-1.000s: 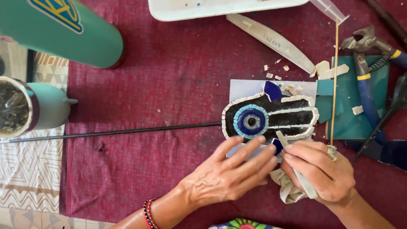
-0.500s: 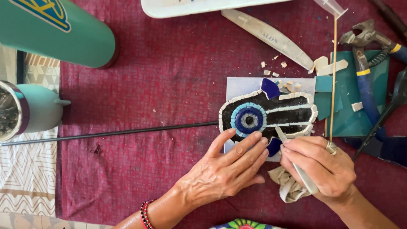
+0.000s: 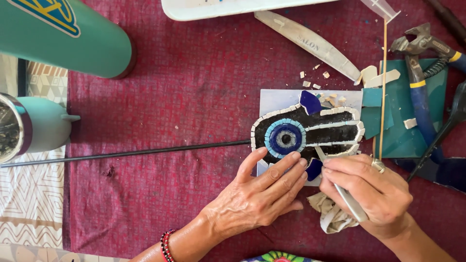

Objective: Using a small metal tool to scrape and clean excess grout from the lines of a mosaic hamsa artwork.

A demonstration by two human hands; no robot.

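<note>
A hand-shaped mosaic (image 3: 310, 132) in black with white edging and a blue eye lies on a pale tile (image 3: 281, 101), fixed to a long black rod (image 3: 126, 153). My left hand (image 3: 262, 194) rests flat beside it, fingertips touching the mosaic's lower edge under the eye. My right hand (image 3: 369, 189) grips a slim white tool (image 3: 347, 196) whose tip touches the mosaic's lower right edge. A crumpled cloth (image 3: 330, 216) lies under that hand. A dark blue piece (image 3: 314, 169) sits between the two hands.
Everything lies on a maroon cloth (image 3: 184, 97). Blue-handled nippers (image 3: 420, 82), teal tile pieces (image 3: 403, 121), a thin wooden stick (image 3: 383, 87) and white chips are at right. A flat white tool (image 3: 310, 43) and white tray (image 3: 218, 7) are at top. Teal bottle (image 3: 63, 39) and teal cup (image 3: 34, 126) stand at left.
My left hand has spread and slid a little up against the mosaic's lower edge. The right hand keeps the tool at the lower right edge, shifted slightly.
</note>
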